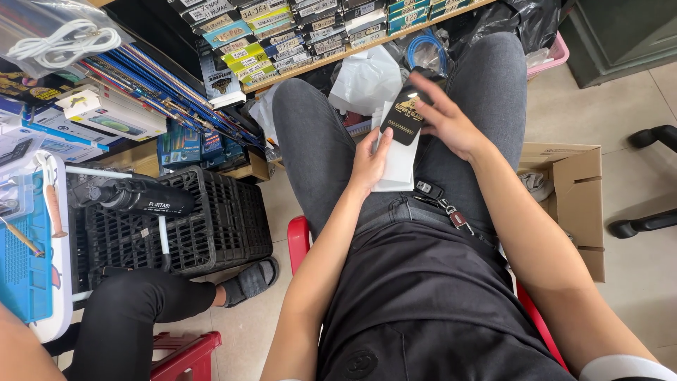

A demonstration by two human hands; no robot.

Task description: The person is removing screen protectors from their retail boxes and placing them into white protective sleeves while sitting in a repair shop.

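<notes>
A small black packet (403, 116) sits between both hands, over a white flat sleeve (396, 164) resting on the lap. The left hand (369, 161) clamps the sleeve's edge, thumb up against the packet. The right hand (446, 121) grips the packet's upper side, fingers spread, forearm angled inward.

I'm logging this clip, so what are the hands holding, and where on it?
The left hand grips a flat white sleeve by its left edge; the right hand holds a small black rectangular packet at its right edge, atop the sleeve.
</notes>
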